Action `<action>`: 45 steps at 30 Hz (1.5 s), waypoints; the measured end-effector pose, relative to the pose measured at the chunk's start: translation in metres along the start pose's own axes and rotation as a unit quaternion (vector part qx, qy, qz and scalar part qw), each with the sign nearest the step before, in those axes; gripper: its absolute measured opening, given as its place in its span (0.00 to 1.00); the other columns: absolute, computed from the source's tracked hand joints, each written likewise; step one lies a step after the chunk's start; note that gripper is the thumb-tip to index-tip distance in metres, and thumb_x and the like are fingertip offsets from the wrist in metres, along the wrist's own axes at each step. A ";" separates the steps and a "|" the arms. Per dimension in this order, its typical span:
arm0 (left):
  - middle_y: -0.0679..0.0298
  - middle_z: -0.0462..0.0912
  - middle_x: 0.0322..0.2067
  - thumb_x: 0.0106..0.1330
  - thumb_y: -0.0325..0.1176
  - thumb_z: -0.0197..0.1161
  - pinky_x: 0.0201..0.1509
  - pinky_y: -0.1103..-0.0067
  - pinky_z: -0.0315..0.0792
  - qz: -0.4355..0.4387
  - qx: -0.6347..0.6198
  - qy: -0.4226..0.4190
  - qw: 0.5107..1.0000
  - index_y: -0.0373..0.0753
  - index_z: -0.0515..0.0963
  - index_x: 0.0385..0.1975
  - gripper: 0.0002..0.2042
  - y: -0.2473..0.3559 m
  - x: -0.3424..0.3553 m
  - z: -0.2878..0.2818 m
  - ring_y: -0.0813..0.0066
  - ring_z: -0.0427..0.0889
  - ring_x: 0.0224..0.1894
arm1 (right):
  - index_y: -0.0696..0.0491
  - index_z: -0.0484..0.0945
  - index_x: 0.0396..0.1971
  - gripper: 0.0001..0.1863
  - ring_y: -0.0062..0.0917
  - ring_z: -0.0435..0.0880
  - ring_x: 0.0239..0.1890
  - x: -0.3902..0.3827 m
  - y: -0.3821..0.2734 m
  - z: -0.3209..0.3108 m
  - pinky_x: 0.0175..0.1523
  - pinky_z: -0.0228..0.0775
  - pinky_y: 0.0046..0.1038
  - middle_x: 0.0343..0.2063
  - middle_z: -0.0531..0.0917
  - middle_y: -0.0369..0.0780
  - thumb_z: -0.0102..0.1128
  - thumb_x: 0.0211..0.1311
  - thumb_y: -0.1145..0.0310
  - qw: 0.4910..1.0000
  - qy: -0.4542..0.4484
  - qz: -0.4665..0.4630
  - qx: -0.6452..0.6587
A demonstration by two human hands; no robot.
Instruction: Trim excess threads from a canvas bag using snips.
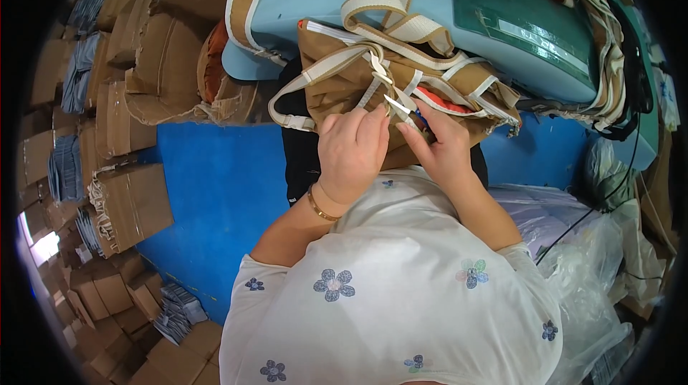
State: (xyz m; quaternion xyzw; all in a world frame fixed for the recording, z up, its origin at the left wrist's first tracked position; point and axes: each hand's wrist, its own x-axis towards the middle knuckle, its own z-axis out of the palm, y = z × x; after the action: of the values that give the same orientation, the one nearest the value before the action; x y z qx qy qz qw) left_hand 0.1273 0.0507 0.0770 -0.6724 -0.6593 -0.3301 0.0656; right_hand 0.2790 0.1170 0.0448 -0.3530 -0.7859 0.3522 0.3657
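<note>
A brown cloth bag (333,89) with off-white straps (326,69) lies over the person's dark-trousered lap, against a pale blue work table (301,16). The right hand (446,143) grips small scissors (401,105), blades pointing left, beside the strapping at the bag's middle. The left hand (352,152), a bracelet (320,206) on its wrist, has its fingers closed together just beside the blades; exactly what they pinch is hidden. A patch of orange-red cloth (446,100) shows near the right hand. Beyond are a blue floor (215,198), cardboard boxes (136,206) at left and clear plastic (580,270) at right.
</note>
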 end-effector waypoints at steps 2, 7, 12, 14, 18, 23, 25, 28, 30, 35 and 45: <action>0.65 0.72 0.23 0.55 0.28 0.63 0.33 0.75 0.64 0.003 -0.002 0.000 1.000 0.36 0.76 0.35 0.09 0.001 0.000 0.000 0.68 0.73 0.26 | 0.57 0.76 0.47 0.20 0.19 0.75 0.19 0.000 0.002 0.000 0.23 0.64 0.20 0.21 0.78 0.37 0.66 0.55 0.66 0.999 0.012 0.004 0.045; 0.65 0.72 0.22 0.53 0.27 0.64 0.30 0.74 0.64 -0.018 -0.028 0.008 0.999 0.39 0.75 0.30 0.06 -0.006 -0.004 0.003 0.66 0.72 0.24 | 0.57 0.76 0.48 0.16 0.08 0.68 0.24 0.005 0.004 -0.018 0.27 0.59 0.12 0.29 0.78 0.28 0.60 0.61 0.69 0.843 -0.024 0.241 0.481; 0.65 0.71 0.22 0.50 0.25 0.64 0.28 0.74 0.63 -0.002 -0.023 0.012 1.000 0.39 0.74 0.27 0.07 -0.009 -0.003 0.000 0.67 0.72 0.24 | 0.59 0.75 0.50 0.21 0.08 0.69 0.30 0.007 -0.001 -0.030 0.34 0.62 0.13 0.28 0.78 0.31 0.65 0.56 0.70 0.960 -0.189 0.140 0.152; 0.65 0.70 0.21 0.49 0.25 0.64 0.28 0.74 0.63 0.011 -0.017 0.011 1.000 0.39 0.74 0.26 0.06 -0.010 -0.003 -0.001 0.68 0.72 0.23 | 0.59 0.75 0.48 0.21 0.11 0.70 0.31 0.005 0.001 -0.029 0.35 0.63 0.15 0.29 0.77 0.31 0.66 0.55 0.69 0.957 -0.208 0.152 0.135; 0.66 0.69 0.21 0.50 0.24 0.61 0.28 0.75 0.63 0.081 -0.011 -0.016 0.996 0.38 0.74 0.26 0.05 -0.008 -0.004 -0.001 0.70 0.72 0.23 | 0.56 0.72 0.42 0.20 0.13 0.70 0.31 0.006 0.014 -0.014 0.38 0.64 0.16 0.29 0.76 0.30 0.70 0.52 0.67 0.922 -0.095 0.184 0.327; 0.66 0.70 0.22 0.52 0.25 0.60 0.28 0.76 0.64 0.128 -0.016 -0.025 0.991 0.37 0.74 0.27 0.04 0.001 -0.008 0.003 0.70 0.72 0.24 | 0.54 0.68 0.39 0.19 0.14 0.75 0.28 0.020 0.010 0.012 0.32 0.69 0.16 0.30 0.78 0.34 0.70 0.50 0.71 0.873 -0.065 0.258 0.408; 0.63 0.69 0.22 0.53 0.26 0.61 0.30 0.75 0.67 0.052 -0.066 -0.052 0.995 0.36 0.73 0.25 0.04 0.002 -0.008 0.005 0.66 0.72 0.24 | 0.53 0.68 0.37 0.18 0.14 0.75 0.27 0.024 0.007 0.013 0.30 0.69 0.16 0.30 0.78 0.35 0.68 0.51 0.74 0.846 -0.090 0.299 0.433; 0.60 0.74 0.28 0.56 0.22 0.62 0.34 0.76 0.71 -0.082 -0.237 -0.080 0.965 0.34 0.73 0.34 0.07 0.006 -0.010 0.000 0.67 0.77 0.29 | 0.53 0.67 0.37 0.17 0.12 0.73 0.24 0.025 0.017 0.017 0.26 0.65 0.14 0.30 0.79 0.35 0.68 0.51 0.75 0.849 -0.080 0.312 0.418; 0.60 0.75 0.31 0.59 0.24 0.62 0.35 0.78 0.72 -0.195 -0.341 -0.059 0.918 0.34 0.71 0.35 0.08 -0.001 -0.020 0.005 0.70 0.78 0.33 | 0.53 0.67 0.37 0.17 0.11 0.72 0.22 0.026 0.020 0.015 0.23 0.61 0.13 0.30 0.79 0.35 0.68 0.51 0.75 0.820 -0.089 0.322 0.464; 0.62 0.75 0.38 0.64 0.25 0.59 0.45 0.79 0.77 -0.425 -0.580 -0.009 0.694 0.33 0.67 0.41 0.10 -0.002 -0.007 0.002 0.77 0.78 0.41 | 0.52 0.67 0.37 0.18 0.08 0.67 0.18 0.025 0.017 0.015 0.17 0.51 0.12 0.29 0.79 0.35 0.68 0.50 0.76 0.766 -0.087 0.333 0.543; 0.63 0.79 0.36 0.64 0.24 0.57 0.43 0.82 0.76 -0.446 -0.631 -0.054 0.633 0.34 0.71 0.41 0.08 -0.024 -0.014 0.006 0.79 0.78 0.37 | 0.55 0.68 0.35 0.14 0.15 0.77 0.33 0.017 0.023 0.016 0.42 0.68 0.19 0.29 0.81 0.34 0.66 0.54 0.73 0.932 0.012 0.198 0.304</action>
State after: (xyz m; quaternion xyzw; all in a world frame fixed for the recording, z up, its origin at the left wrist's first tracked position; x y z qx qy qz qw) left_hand 0.1088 0.0450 0.0563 -0.1906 -0.5123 -0.6175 -0.5656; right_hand 0.2644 0.1371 0.0242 -0.3774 -0.5512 0.6351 0.3877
